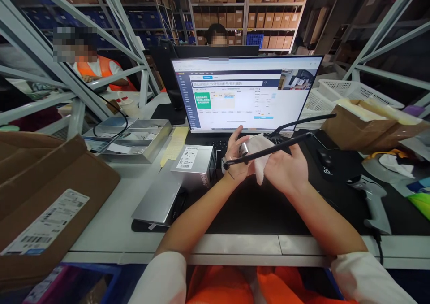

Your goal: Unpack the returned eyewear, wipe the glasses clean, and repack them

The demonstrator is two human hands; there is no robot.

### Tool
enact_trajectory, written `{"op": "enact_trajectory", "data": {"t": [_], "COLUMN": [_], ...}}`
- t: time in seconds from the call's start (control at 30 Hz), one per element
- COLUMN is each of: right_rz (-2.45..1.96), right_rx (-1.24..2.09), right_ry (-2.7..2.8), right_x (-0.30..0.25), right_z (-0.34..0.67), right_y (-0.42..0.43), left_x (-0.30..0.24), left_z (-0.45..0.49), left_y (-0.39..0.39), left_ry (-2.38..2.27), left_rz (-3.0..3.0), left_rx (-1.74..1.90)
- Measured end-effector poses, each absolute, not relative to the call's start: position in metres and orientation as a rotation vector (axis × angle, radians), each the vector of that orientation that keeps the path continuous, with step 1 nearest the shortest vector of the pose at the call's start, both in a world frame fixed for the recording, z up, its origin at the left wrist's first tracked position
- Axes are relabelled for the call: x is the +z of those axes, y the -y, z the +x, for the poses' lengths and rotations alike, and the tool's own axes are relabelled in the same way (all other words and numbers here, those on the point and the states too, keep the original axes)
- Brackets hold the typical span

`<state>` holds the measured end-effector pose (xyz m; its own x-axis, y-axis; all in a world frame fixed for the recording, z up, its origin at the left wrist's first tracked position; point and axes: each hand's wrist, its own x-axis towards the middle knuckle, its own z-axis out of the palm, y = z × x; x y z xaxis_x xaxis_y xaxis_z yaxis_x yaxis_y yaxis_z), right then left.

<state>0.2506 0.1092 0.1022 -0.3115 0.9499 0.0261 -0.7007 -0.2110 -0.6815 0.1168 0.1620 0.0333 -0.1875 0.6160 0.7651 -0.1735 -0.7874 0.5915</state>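
Observation:
A pair of black-framed glasses (pixel 289 141) is held above the black desk mat, its two arms unfolded and pointing right and away. My left hand (pixel 235 160) grips the glasses at their left side, index finger raised. My right hand (pixel 287 169) holds a pale cloth (pixel 260 151) against the front of the glasses; its fingertips are partly hidden behind cloth and frame. Just left of my hands stands a silver box (pixel 198 176) with a white label showing a drawing of glasses. The lenses are mostly covered by the cloth.
Behind my hands stands a monitor (pixel 231 102) with a keyboard below. A barcode scanner (pixel 372 201) and a mouse (pixel 324 158) lie right. Left are a silver scale-like device (pixel 157 196), a divided grey tray (pixel 144 138) and a large carton (pixel 50 196). Two people sit beyond.

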Motion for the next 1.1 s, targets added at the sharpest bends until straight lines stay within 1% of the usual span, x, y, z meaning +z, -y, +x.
{"op": "enact_trajectory", "data": {"t": [0.17, 0.43, 0.67, 0.97, 1.1], "right_rz": [-0.541, -0.511, -0.555, -0.578, -0.592], "right_rx": [1.886, 1.979, 1.837, 1.637, 1.665], "right_ry": [0.733, 0.745, 0.790, 0.721, 0.774], "right_x": [0.090, 0.095, 0.098, 0.104, 0.102], "right_z": [0.242, 0.247, 0.262, 0.262, 0.251], "right_y": [-0.111, -0.112, -0.114, -0.115, -0.107], "left_x": [0.036, 0.044, 0.052, 0.054, 0.051], "left_z": [0.115, 0.116, 0.111, 0.114, 0.118], "left_y": [-0.160, -0.151, -0.144, -0.149, -0.149], "left_ry": [-0.452, -0.349, -0.411, -0.400, -0.365], "left_rz": [1.660, 1.457, 1.546, 1.452, 1.356], "left_rx": [1.969, 1.767, 1.914, 2.075, 2.101]}}
